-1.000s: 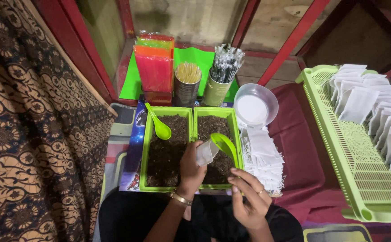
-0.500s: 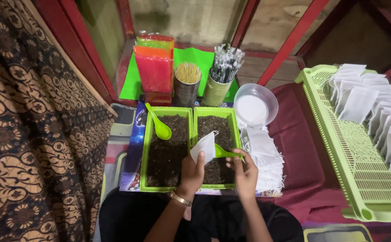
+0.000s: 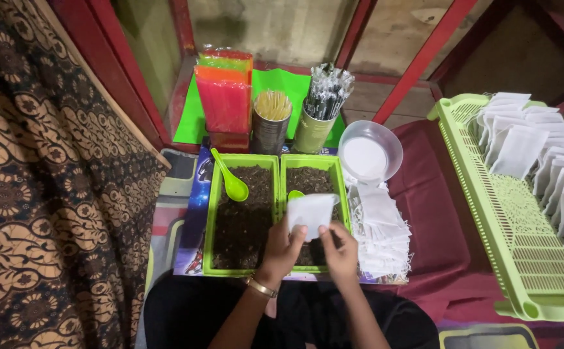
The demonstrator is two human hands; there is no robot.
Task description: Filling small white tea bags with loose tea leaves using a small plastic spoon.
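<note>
Over the right-hand green tray [image 3: 337, 169] of dark loose material, the left hand [image 3: 284, 249] and right hand [image 3: 341, 251] pinch one small white pouch [image 3: 312, 214] between them. Unlike half a second ago, the right hand no longer holds the green scoop [image 3: 295, 194], which now lies in the tray. Many pouches stand done in the green basket [image 3: 489, 213] at right; a stack of empty ones [image 3: 380, 226] just beside the tray remains.

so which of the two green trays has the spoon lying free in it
The left green tray: its green spoon lies untouched on the dark contents. In the right green tray, only a spoon tip shows behind the white pouch both hands hold.
</note>
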